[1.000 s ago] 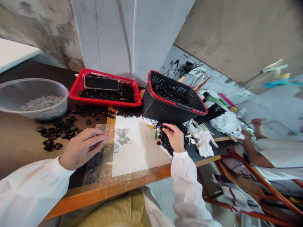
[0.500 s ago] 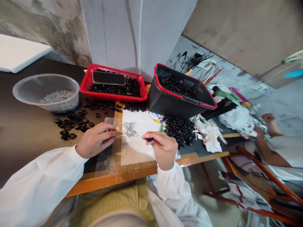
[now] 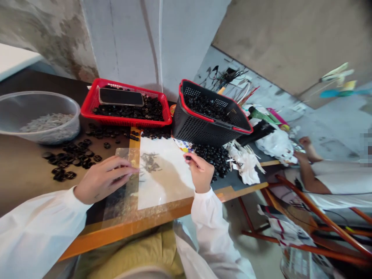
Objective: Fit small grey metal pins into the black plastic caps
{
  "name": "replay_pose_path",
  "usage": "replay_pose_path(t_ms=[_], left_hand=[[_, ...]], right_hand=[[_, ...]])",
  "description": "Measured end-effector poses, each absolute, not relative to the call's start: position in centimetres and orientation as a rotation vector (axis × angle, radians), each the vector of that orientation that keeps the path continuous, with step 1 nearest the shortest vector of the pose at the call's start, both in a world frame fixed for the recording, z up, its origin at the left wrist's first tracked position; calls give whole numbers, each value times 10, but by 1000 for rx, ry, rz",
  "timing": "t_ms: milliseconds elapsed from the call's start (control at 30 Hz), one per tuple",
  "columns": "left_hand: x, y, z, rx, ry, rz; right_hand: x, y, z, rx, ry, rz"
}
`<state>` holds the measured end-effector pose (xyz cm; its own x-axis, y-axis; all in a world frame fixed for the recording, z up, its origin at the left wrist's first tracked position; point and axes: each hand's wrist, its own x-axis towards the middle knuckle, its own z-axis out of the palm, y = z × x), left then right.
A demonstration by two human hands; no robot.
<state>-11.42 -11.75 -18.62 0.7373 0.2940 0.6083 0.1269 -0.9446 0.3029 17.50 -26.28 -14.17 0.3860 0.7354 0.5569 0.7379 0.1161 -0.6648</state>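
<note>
My right hand (image 3: 201,171) pinches a small round black piece (image 3: 188,158) between thumb and fingers, over the right side of a white sheet (image 3: 167,186). Just beyond it lies a heap of shiny black pieces (image 3: 216,157). At the sheet's left edge is my left hand (image 3: 106,178), thumb and fingertips brought together; what they hold, if anything, is too small to make out. Thin grey pins (image 3: 150,162) lie scattered on the sheet near those fingertips. Loose black round pieces (image 3: 69,159) are spread on the table left of my left hand.
A clear plastic bowl (image 3: 43,135) of grey pins stands at left. Behind the sheet are a red basket (image 3: 124,119) of black pieces with a phone (image 3: 121,97) on top, and a dark basket (image 3: 200,130). White gloves (image 3: 247,166) lie right. Another person (image 3: 316,174) sits beyond.
The view has swung to the right, so the table things appear farther left. My right hand, with the black piece, has moved away from my left hand and nearer the black heap.
</note>
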Motion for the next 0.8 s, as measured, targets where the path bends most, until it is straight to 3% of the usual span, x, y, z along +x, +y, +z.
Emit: replay_pose_path(t_ms=[167, 333, 567, 800], left_hand=[[-117, -114, -196, 2735, 320, 965], [-117, -111, -204, 2739, 310, 941], [-113, -115, -194, 2733, 384, 916], [-113, -109, -188, 2659, 517, 1049]], right_hand=[[262, -267, -172, -2027, -1521, -261], [294, -269, -185, -2098, -1695, -262], [281, -271, -151, -2146, -1746, -379], [211, -228, -123, -1891, -2063, -99]])
